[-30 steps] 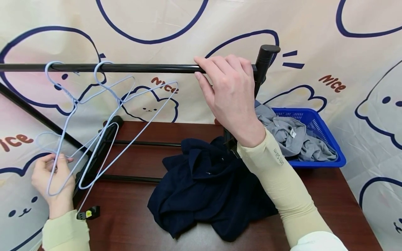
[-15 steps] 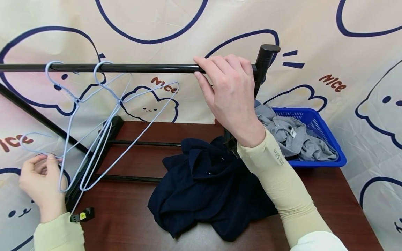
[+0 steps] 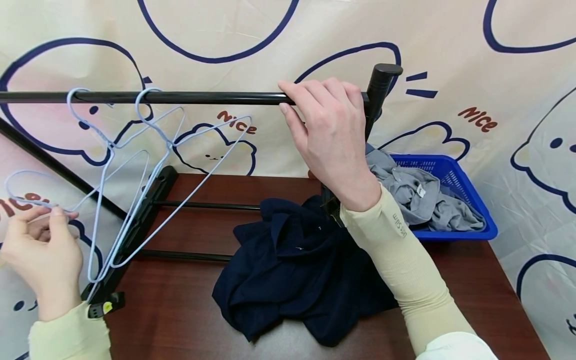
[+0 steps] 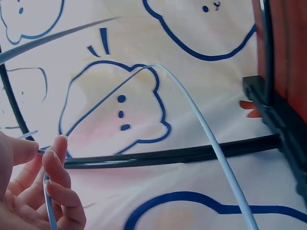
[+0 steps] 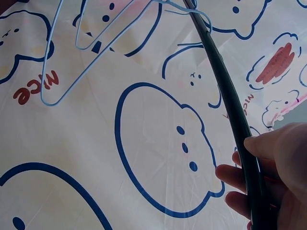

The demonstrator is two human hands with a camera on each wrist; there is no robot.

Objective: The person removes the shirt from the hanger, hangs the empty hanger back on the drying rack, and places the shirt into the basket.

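My left hand (image 3: 47,260), at the lower left of the head view, pinches a light-blue wire hanger between thumb and fingers, near its hook. The left wrist view shows this hanger's bent wire (image 4: 192,103) arching away from the fingertips. Two more light-blue hangers hang by their hooks from a black rail (image 3: 216,98): a nearer hanger (image 3: 168,143) and another hanger (image 3: 110,145) to its left. My right hand (image 3: 330,135) grips the rail close to its right end, its fingers curled round the bar in the right wrist view.
A crumpled navy garment (image 3: 297,270) lies on the brown table (image 3: 180,310) under the rail. Behind my right forearm stands a blue basket (image 3: 488,225) with a grey garment (image 3: 414,200) in it. The rack's black base bar (image 3: 148,210) runs along the left.
The left hand has moved left and slightly up, drawing its hanger away from the two hanging ones, which have shifted slightly. The right hand has stayed on the rail.
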